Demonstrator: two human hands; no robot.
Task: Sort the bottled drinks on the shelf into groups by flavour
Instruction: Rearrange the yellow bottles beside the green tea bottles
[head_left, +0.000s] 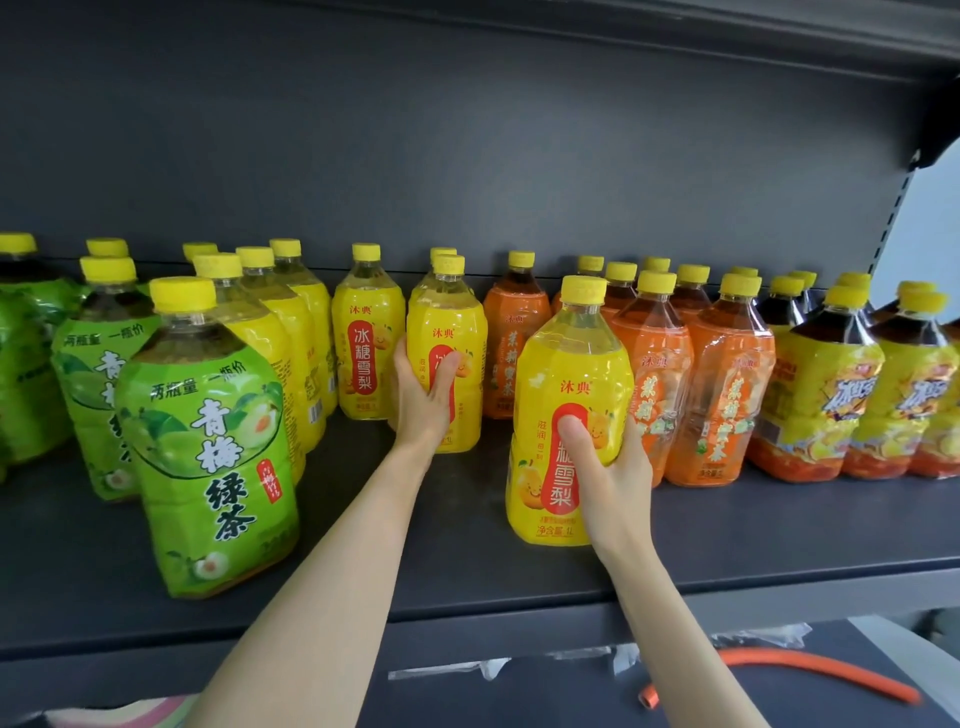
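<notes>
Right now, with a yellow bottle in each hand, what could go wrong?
1. The right hand grips the front yellow bottle low. Top-heavy, it may tip into the orange bottles close beside it.
2. The left hand grips the rear yellow bottle in a tight row, so pulling it could knock neighbours.
3. The green bottle stands near the shelf edge beside the left forearm, and a brush might topple it.

We see yellow caps on every bottle. Left, the green bottles carry pale fruit pictures and white characters. The yellow bottles bear a red oval with white characters. Right of them stand orange bottles, then yellow-and-orange labelled bottles of dark drink. The shelf is dark grey.
</notes>
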